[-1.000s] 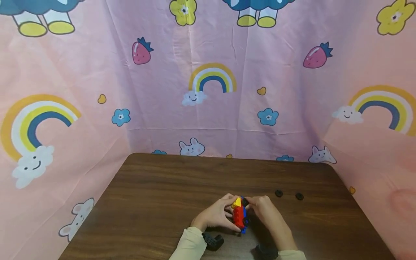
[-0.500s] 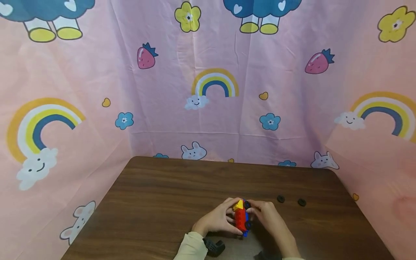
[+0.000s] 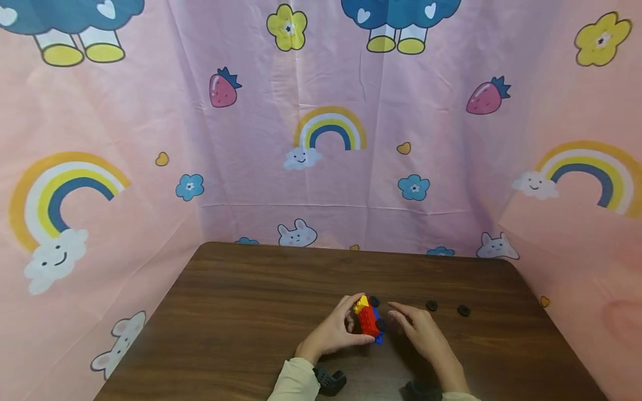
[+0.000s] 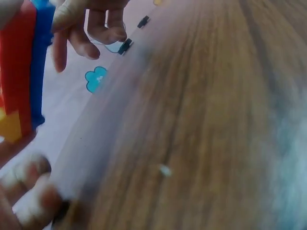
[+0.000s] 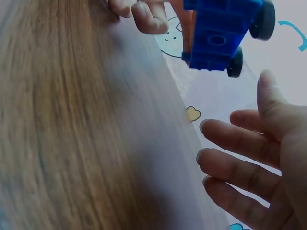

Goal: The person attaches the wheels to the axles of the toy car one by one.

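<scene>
My left hand [image 3: 333, 331] grips a toy car [image 3: 368, 322] of building bricks by its two ends, tilted above the table. The car has a red body, a yellow front piece and a blue base [image 5: 218, 36]. Two black wheels sit along one side, a front wheel [image 3: 374, 301] and a rear wheel [image 5: 263, 21]. In the left wrist view, the blue edge [image 4: 41, 67] turned that way shows pegs and no wheels. Just right of the car is my right hand [image 3: 421, 328], apart from it, fingers loosely extended and holding nothing.
Two loose black wheels, one nearer [image 3: 432, 305] and one farther right [image 3: 463, 311], lie on the brown wooden table [image 3: 281, 278] beyond my right hand. A pink patterned cloth [image 3: 331, 184] encloses the back and sides. Dark wrist devices [image 3: 331, 381] sit at the wrists.
My right hand has come off the car's wheel side and drawn back to the right, its fingers loosening. My left hand has raised and tilted the car slightly away.
</scene>
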A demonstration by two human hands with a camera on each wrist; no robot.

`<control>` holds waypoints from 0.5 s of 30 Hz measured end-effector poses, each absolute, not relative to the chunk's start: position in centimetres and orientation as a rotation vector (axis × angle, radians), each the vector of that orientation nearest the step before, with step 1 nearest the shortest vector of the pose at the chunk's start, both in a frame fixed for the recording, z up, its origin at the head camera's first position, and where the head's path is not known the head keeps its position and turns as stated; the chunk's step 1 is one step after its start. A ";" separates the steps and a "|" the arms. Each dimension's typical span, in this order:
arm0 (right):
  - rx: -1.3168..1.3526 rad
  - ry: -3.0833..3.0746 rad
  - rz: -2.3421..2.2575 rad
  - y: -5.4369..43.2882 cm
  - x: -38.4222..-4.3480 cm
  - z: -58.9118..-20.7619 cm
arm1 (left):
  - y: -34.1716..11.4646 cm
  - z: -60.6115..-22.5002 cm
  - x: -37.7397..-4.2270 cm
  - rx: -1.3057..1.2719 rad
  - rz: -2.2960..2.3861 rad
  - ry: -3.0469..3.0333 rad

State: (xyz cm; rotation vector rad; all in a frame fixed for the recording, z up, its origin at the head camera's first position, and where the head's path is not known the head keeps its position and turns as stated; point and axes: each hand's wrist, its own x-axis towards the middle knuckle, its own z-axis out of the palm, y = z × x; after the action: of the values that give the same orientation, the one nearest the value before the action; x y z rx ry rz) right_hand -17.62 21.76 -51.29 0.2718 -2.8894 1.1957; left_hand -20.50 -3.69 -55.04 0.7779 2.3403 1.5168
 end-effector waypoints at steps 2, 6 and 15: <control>0.265 -2.862 1.210 21.9 -17.7 -51.4 | -3.8 -54.9 -20.4 0.737 1.417 2.468; 0.271 -2.800 1.209 22.1 -17.8 -51.7 | -3.9 -54.6 -20.3 0.687 1.235 2.681; 0.261 -2.750 1.224 22.4 -17.8 -51.9 | -4.3 -54.5 -20.5 0.704 1.017 2.883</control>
State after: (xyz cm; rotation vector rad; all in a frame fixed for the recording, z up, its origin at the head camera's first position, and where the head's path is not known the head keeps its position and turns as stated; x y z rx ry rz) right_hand -17.82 22.41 -51.92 0.2615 -2.7498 1.2242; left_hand -20.51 -4.26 -54.45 0.7038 2.8827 1.0172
